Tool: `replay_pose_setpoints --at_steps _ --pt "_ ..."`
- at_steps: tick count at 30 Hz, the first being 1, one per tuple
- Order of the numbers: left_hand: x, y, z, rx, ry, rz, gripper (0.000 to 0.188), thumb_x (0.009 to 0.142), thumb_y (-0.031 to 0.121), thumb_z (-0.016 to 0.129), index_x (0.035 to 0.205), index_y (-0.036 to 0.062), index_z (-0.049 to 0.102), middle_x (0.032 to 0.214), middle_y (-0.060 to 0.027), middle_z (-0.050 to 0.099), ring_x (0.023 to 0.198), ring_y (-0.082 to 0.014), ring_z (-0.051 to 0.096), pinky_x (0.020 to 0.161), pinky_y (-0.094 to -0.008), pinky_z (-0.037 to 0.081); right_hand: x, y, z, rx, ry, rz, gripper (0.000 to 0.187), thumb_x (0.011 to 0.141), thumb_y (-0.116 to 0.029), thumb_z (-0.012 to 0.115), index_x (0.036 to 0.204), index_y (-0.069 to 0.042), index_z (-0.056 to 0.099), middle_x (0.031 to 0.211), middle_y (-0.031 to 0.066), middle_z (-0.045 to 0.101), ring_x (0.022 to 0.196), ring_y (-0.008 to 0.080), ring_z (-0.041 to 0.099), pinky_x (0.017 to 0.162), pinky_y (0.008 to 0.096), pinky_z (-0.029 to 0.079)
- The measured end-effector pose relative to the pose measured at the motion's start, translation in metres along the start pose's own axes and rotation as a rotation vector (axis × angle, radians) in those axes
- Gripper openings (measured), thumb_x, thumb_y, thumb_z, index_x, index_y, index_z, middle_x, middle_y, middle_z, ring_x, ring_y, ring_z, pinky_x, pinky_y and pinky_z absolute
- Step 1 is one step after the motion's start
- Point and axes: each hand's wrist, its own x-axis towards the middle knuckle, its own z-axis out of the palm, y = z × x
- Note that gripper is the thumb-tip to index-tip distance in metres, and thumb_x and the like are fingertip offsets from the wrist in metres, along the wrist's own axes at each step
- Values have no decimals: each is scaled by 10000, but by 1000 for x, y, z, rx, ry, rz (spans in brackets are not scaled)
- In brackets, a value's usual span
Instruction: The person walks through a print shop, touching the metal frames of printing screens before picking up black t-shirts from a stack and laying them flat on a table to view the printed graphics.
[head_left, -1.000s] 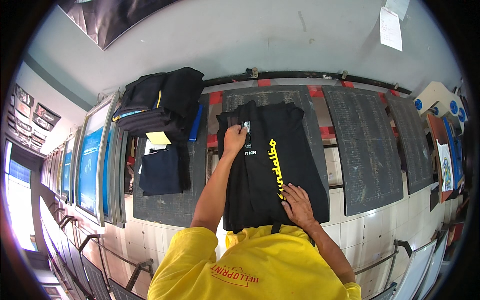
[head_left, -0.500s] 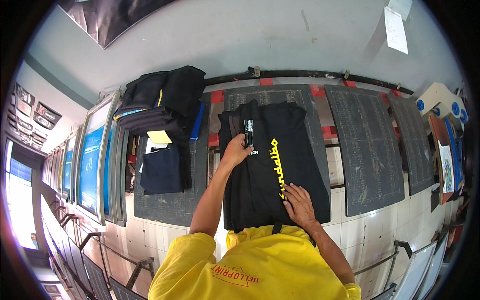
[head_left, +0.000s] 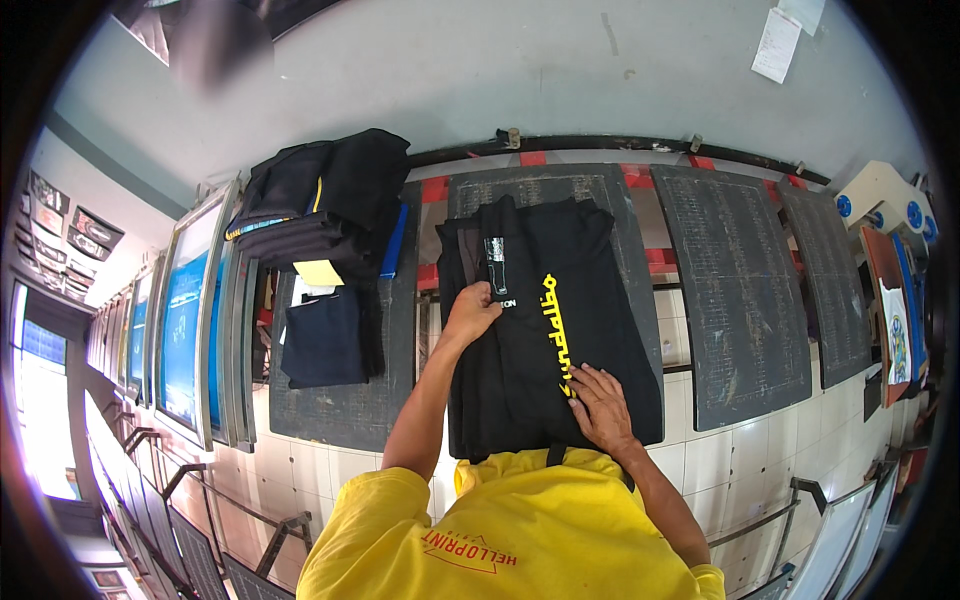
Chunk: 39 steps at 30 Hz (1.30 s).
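Printing workshop, framed blue screens (head_left: 183, 315), dark flat boards (head_left: 738, 300)

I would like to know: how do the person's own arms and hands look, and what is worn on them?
The left hand and right hand show no gloves, rings or watch. Both forearms are bare, below the short sleeves of a plain-weave-looking yellow shirt, which bears red lettering with a thin angular outline.
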Motion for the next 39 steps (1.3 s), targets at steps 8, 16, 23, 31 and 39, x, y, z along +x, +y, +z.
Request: replay_pose_setpoints --at_steps 8,16,23,31,39 --pt "-1 -6 9 -81 42 -30 117 795 41 682 807 -7 576 702 -20 580 645 -84 536 579 -273 426 0 0 0 9 7 0 304 908 -171 599 1176 -33 641 1337 87 567 1329 250 437 1131 440 285" --pt "15 -41 14 49 108 39 222 760 123 714 740 -33 557 657 -87 572 611 -140 542 566 -338 430 0 -1 0 1 0 10 297 918 -167 586 1177 -33 644 1335 87 571 1330 248 438 1135 441 284" --pt "6 -16 7 -23 8 -1 160 819 94 649 818 -52 582 745 -78 611 693 -141 566 642 -321 457 -1 -1 1 17 9 16 295 926 -173 577 1177 -34 644 1332 88 573 1329 248 440 1135 442 283" --pt "-30 16 6 40 -171 138 396 923 127 543 1304 22 573 1229 -164 629 1077 -261 610 983 -330 442 24 -2 -8 340 136 146 300 942 -191 561 1188 -25 607 1252 133 604 1182 311 551 1009 421 408" --pt "-55 54 60 157 -416 399 485 932 92 477 1417 78 468 1429 -173 476 1353 -321 411 1127 -378 316 72 3 -1 553 158 554 517 915 -200 633 1285 128 481 1216 281 594 1133 268 594 931 316 465"
